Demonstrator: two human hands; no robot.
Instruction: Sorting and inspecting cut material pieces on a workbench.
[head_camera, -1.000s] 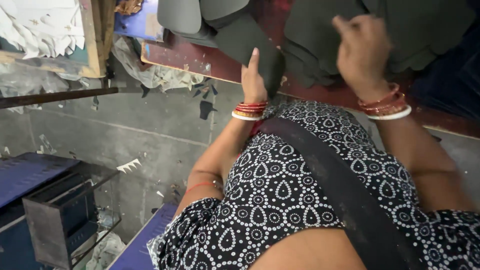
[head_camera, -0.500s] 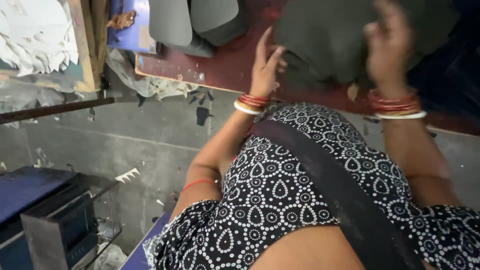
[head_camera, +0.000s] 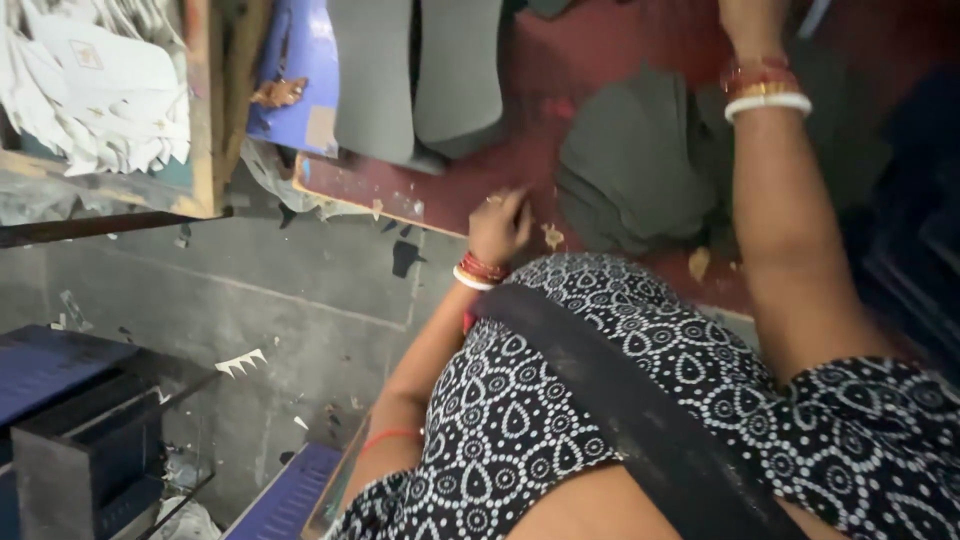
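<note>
White paper pile (head_camera: 95, 90) at ten o'clock. Left hand (head_camera: 497, 225), fingers curled and empty, has dropped to the red surface (head_camera: 600, 60) edge; right hand (head_camera: 745, 18), grip unclear, has left the grey sheets (head_camera: 640, 165).

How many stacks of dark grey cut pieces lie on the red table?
3. Two upright stacks lie side by side at the table's far edge. One rumpled pile lies nearer, between the left hand and the right forearm. More may be hidden outside the frame.

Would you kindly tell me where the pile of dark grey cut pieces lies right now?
In the head view the pile of grey pieces lies on the red table, right of centre, between the left hand at the table's near edge and the right forearm.
</note>
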